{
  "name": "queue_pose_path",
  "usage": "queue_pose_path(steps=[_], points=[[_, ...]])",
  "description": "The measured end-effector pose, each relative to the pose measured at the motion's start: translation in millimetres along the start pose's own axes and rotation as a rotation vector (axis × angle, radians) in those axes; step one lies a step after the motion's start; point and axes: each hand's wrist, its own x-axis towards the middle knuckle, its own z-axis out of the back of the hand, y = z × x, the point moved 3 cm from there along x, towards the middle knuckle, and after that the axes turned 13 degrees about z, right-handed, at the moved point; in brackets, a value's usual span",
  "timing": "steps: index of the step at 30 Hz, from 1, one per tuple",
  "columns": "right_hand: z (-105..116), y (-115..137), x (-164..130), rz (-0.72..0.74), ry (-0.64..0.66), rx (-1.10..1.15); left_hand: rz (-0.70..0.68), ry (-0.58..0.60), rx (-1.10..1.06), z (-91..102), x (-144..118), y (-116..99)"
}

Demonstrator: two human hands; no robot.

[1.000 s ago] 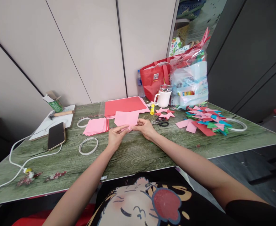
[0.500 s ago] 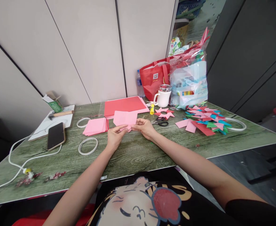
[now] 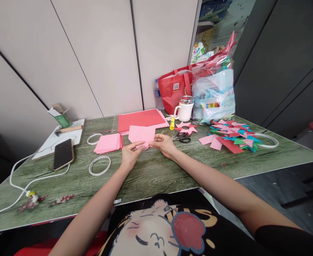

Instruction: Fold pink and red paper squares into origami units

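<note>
Both hands meet at mid-bench over one pink paper sheet [image 3: 141, 134]. Left hand [image 3: 129, 155] comes in from the near left, thumb and forefinger pinched together on the sheet's near edge. Right hand [image 3: 165, 144] mirrors it from the right, fingertips closed on the same near edge, just beside the left fingertips. The two grips are almost touching; the fold point sits between them. The rest of the sheet extends away from the fingers toward the wall, tilted up off the green wood-grain bench [image 3: 151, 174], its far edge overlapping the view of the red paper stack [image 3: 141, 119] behind it. Whether the sheet's near corner rests on the bench I cannot tell.

Left of the sheet, near the left hand: a stack of pink paper squares [image 3: 108, 143], lying flat. Nearer the bench's front edge, a tape ring [image 3: 100, 165]; a second tape ring [image 3: 94, 138] lies beyond the squares. Further left, a dark phone [image 3: 63, 153] on a white cable [image 3: 25, 181], and a hammer [image 3: 68, 129] on a white board.

Right of the right hand: scissors [image 3: 183, 138], then folded pink stars [image 3: 186, 128], a yellow glue stick [image 3: 172, 123], a white mug [image 3: 185, 108]. Well apart to the right, a heap of folded paper pieces [image 3: 232, 137] in pink, red, blue and green. A red bag [image 3: 174, 89] and a clear plastic bag [image 3: 213, 90] stand at the back.
</note>
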Motion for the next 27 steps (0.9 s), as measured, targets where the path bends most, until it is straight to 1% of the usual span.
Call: queue_pose_path(steps=[12, 20, 27], points=[[-1.0, 0.3, -0.2, 0.0, 0.026, -0.005, -0.001, 0.019, -0.041, -0.4, -0.2, -1.1], [-4.1, -0.2, -2.4, 0.037, 0.108, -0.091, 0.007, 0.104, -0.11, -5.1, -5.6, -6.1], [-3.4, -1.1, -2.0, 0.028, 0.1, -0.093, 0.001, 0.084, -0.057, -4.0, -4.5, -6.1]])
